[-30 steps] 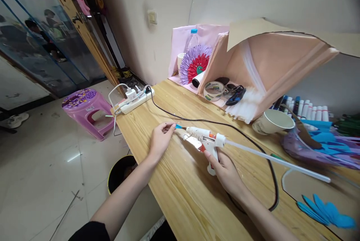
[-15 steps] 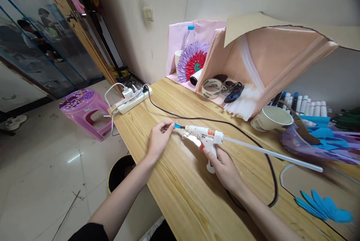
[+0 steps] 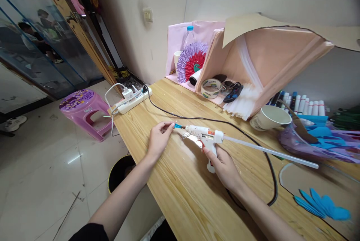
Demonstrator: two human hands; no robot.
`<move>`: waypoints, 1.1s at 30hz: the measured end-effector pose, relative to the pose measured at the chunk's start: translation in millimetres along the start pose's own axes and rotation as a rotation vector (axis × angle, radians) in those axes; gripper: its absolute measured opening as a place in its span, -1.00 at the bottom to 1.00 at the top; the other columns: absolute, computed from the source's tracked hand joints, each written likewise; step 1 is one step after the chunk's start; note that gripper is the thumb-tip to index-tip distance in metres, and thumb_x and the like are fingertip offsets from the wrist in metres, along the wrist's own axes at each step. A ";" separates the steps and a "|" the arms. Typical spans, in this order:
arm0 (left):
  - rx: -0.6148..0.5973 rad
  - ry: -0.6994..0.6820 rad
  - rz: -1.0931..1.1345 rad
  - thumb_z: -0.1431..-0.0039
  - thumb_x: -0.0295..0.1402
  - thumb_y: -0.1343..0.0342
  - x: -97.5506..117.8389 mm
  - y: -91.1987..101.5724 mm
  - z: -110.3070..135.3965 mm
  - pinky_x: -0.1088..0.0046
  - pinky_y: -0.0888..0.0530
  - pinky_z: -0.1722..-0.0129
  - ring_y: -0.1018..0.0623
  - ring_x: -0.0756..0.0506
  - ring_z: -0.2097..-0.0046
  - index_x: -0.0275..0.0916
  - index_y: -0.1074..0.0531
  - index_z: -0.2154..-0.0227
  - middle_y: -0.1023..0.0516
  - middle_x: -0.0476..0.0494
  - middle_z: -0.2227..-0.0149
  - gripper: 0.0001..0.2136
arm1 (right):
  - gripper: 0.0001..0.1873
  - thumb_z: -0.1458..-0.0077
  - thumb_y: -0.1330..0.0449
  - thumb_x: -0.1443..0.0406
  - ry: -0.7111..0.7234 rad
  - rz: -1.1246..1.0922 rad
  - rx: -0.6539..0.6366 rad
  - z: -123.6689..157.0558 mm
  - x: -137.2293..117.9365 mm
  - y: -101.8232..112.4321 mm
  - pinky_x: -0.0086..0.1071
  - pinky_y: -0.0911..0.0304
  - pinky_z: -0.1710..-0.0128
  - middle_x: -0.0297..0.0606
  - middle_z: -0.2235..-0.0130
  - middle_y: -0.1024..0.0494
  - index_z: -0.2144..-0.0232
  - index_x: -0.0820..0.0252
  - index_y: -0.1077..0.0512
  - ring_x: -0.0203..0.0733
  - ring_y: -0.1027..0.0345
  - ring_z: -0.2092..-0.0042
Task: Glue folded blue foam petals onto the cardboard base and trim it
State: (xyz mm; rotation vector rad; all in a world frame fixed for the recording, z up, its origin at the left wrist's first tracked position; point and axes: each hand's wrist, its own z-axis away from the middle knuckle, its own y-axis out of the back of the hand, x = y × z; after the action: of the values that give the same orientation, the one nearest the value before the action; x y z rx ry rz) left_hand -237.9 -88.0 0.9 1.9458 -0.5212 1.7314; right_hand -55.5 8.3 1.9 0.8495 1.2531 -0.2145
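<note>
My right hand [image 3: 223, 166] grips the glue gun [image 3: 204, 136] by its handle; my left hand [image 3: 159, 139] pinches a small blue piece [image 3: 177, 125] at the nozzle, above the wooden table [image 3: 180, 196].

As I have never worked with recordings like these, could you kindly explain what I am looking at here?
There is no machine here: these are a person's two bare hands, filmed by one camera worn on their head, looking forward and down. The left hand pinches a small blue piece between its fingers, right at the nozzle of a white glue gun. The right hand grips the gun's handle; a long glue stick juts from its back. Below them is a wooden table. A black cord runs across it to a white power strip at the far corner. Further back lie a tape roll and a paper cup; blue paper cutouts lie at the right.
</note>
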 end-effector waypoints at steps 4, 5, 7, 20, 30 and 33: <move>-0.004 -0.007 -0.012 0.01 -0.27 -0.15 0.1 1.2 0.3 0.43 -0.45 0.24 -0.54 -0.08 0.29 -0.29 -0.52 0.39 -0.59 -0.15 0.33 -0.81 | -0.65 -0.08 0.01 0.03 0.005 0.005 0.009 0.0 -0.2 0.0 -0.34 -0.20 0.38 -0.29 0.53 -0.39 0.41 0.16 -0.37 -0.13 -0.30 0.39; -0.005 -0.010 -0.013 0.01 -0.27 -0.15 0.0 1.3 0.4 0.42 -0.45 0.24 -0.54 -0.08 0.28 -0.29 -0.52 0.38 -0.59 -0.15 0.32 -0.81 | -0.65 -0.08 0.01 0.04 0.004 0.005 0.011 0.0 -0.3 0.1 -0.34 -0.20 0.38 -0.29 0.52 -0.40 0.41 0.16 -0.38 -0.13 -0.30 0.39; -0.008 -0.015 -0.012 0.01 -0.27 -0.15 -0.3 1.1 0.3 0.42 -0.45 0.23 -0.54 -0.08 0.28 -0.29 -0.52 0.38 -0.59 -0.16 0.32 -0.81 | -0.65 -0.08 0.02 0.04 0.002 0.012 0.013 -0.1 -0.5 0.3 -0.34 -0.20 0.37 -0.29 0.53 -0.40 0.40 0.16 -0.38 -0.13 -0.30 0.39; 0.006 -0.028 -0.026 0.01 -0.29 -0.16 -0.6 1.0 0.1 0.46 -0.44 0.25 -0.53 -0.06 0.30 -0.28 -0.52 0.40 -0.58 -0.12 0.35 -0.83 | -0.68 -0.09 0.01 0.07 0.019 -0.013 0.002 0.2 2.3 1.6 -0.36 -0.18 0.38 -0.28 0.48 -0.41 0.38 0.17 -0.38 -0.13 -0.30 0.36; 0.011 -0.004 0.000 0.03 -0.30 -0.17 1.0 0.0 0.0 0.47 -0.44 0.24 -0.53 -0.05 0.30 -0.29 -0.52 0.41 -0.58 -0.12 0.37 -0.84 | -0.65 -0.11 0.03 0.06 0.020 0.022 -0.006 -1.9 2.7 1.8 -0.37 -0.19 0.37 -0.26 0.44 -0.43 0.36 0.19 -0.37 -0.16 -0.30 0.37; 0.015 0.027 0.017 0.05 -0.29 -0.19 1.9 -0.1 0.2 0.47 -0.43 0.26 -0.53 -0.04 0.33 -0.30 -0.52 0.41 -0.57 -0.11 0.39 -0.83 | -0.63 -0.10 0.02 0.05 0.017 0.002 0.007 -1.7 3.5 1.5 -0.37 -0.20 0.37 -0.26 0.45 -0.44 0.35 0.21 -0.39 -0.15 -0.32 0.36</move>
State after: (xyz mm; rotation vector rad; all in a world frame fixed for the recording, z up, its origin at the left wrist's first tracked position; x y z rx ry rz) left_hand -237.5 -88.0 2.7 1.9314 -0.5182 1.7744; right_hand -54.8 11.5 -0.7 0.8601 1.2680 -0.2109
